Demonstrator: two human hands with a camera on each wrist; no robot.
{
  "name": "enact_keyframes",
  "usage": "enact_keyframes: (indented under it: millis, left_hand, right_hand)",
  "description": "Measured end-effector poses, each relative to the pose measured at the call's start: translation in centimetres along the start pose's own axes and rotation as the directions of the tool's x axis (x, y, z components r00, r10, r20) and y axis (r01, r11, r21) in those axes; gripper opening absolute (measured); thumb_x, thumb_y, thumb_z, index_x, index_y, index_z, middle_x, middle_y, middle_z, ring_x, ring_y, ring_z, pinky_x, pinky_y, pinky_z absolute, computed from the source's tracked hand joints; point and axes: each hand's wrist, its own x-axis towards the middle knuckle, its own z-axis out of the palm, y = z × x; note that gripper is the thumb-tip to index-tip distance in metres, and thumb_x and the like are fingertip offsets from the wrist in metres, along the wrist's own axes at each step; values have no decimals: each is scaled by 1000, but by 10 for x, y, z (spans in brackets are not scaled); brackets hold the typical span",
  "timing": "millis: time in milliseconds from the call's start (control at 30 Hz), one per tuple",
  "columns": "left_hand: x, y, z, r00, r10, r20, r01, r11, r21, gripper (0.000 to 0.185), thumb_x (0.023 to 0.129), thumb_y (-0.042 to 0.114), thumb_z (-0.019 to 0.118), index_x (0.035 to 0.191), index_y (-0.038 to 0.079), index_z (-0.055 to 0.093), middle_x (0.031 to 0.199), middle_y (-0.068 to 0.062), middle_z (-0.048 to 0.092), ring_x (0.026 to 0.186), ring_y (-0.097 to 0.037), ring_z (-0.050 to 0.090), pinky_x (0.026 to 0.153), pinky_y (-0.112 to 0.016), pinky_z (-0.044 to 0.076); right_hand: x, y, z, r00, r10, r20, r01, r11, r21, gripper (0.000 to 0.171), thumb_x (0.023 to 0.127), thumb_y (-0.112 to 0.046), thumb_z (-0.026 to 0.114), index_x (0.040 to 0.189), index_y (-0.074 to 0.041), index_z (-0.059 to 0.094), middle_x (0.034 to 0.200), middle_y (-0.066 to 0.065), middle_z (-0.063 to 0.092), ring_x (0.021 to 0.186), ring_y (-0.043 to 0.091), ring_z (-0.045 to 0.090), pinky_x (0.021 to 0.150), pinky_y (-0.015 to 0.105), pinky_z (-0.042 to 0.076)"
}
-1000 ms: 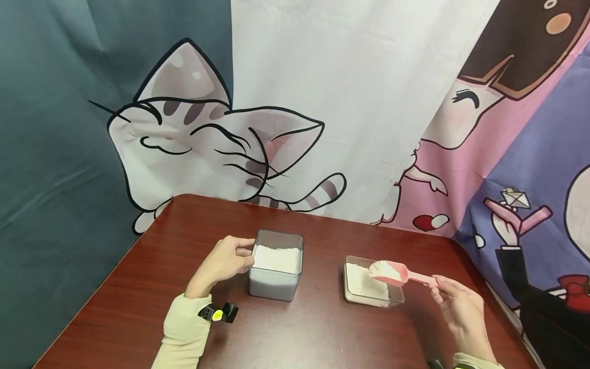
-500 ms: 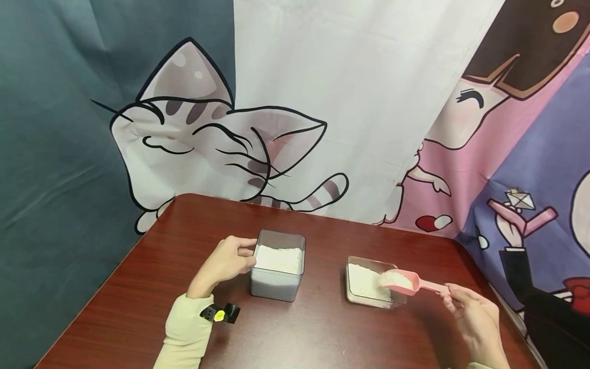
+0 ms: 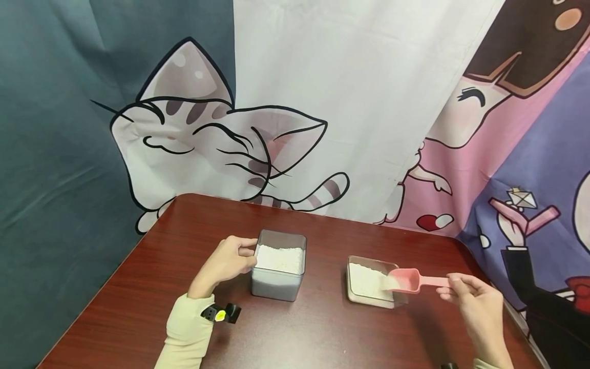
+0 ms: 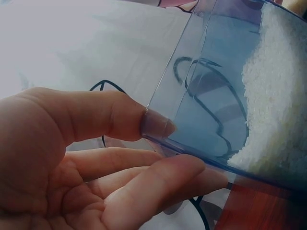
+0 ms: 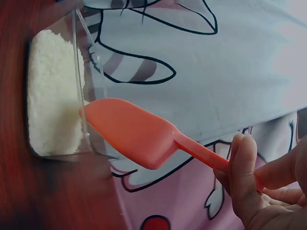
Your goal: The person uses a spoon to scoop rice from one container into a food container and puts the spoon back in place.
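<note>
Left of the table's middle stands a tall grey see-through container (image 3: 277, 285), part-filled with white grains that look like rice (image 4: 280, 91). My left hand (image 3: 227, 262) holds its left wall near the rim, fingertips at the edge. To the right, a low clear container (image 3: 371, 302) holds more of the white grains (image 5: 53, 96). The pink scoop (image 3: 406, 281) is tipped over its right part, and white grains pour off the scoop's front. My right hand (image 3: 477, 302) pinches the end of the scoop's handle (image 5: 201, 153). The scoop's bowl looks nearly bare inside.
Both containers stand on a reddish-brown wooden table (image 3: 318, 328), with a gap between them. Behind the table hangs a cloth printed with a cartoon cat (image 3: 184, 133). More printed cloth (image 3: 544, 154) hangs along the right side.
The pink scoop has moved right, from over the low container's middle to its right side. It was heaped and has tipped, losing its load. The left hand stays on the tall container.
</note>
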Motion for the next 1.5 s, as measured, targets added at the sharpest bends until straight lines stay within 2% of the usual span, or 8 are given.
enact_keyframes:
  millis: [167,333,467,667,767,867,1033,1500]
  left_hand:
    - [0,2,0,1000,0,1,0,1000,-9,53,75,0,58,127,-6,51,106,-21,64,74,-15,63,65,-29,53]
    - [0,2,0,1000,1,1,-1,1000,-12,53,74,0,58,126,-6,51,105,-21,64,74,-15,63,65,-29,53]
    - [0,1,0,1000,2,3,-2,1000,-17,53,74,0,58,126,-6,51,105,-22,64,75,-17,64,66,-30,53]
    - [0,1,1,1000,2,7,-2,1000,-23,53,74,0,59,126,-6,51,104,-22,64,75,-17,64,66,-30,53]
    - [0,1,1,1000,0,2,0,1000,-23,53,74,0,59,126,-6,51,103,-22,65,74,-17,64,65,-30,53]
    - [-1,2,1,1000,-1,2,1,1000,-24,52,74,0,59,126,-6,51,103,-21,65,75,-17,64,66,-31,53]
    - [-1,1,1,1000,-9,0,9,1000,-28,52,75,0,58,126,-6,51,105,-22,64,78,-18,65,67,-32,54]
    - [0,0,1,1000,-13,-5,13,1000,-16,53,74,0,58,126,-3,53,101,-17,67,72,-15,63,65,-28,52]
  right_hand:
    - [-2,-9,8,998,-70,-1,68,979,-191,7,85,-3,61,87,3,64,65,3,68,50,17,64,51,24,51]
    - [-3,-15,14,988,-147,49,153,881,-448,9,87,-8,60,92,-1,63,65,-5,67,50,13,64,50,19,50]
    - [-3,-18,17,978,-195,69,203,847,-492,11,86,-7,60,92,2,62,62,-4,67,51,11,64,46,19,48]
    - [-3,-21,20,990,-137,29,140,966,-218,10,84,-1,61,89,7,62,64,5,68,49,19,64,53,22,51]
    - [-4,-23,24,996,-88,10,88,994,-64,11,83,0,62,90,9,63,67,8,69,52,20,65,53,27,52]
    - [-4,-26,29,998,-39,40,34,993,111,10,83,1,61,89,8,65,71,10,69,55,20,66,54,28,52]
    - [-2,-29,44,987,19,158,-75,933,353,14,86,6,55,90,7,68,78,11,69,59,18,66,56,26,53]
    - [-4,-46,117,949,105,299,-198,934,299,12,85,-4,61,91,4,68,66,8,67,56,15,65,53,25,53]
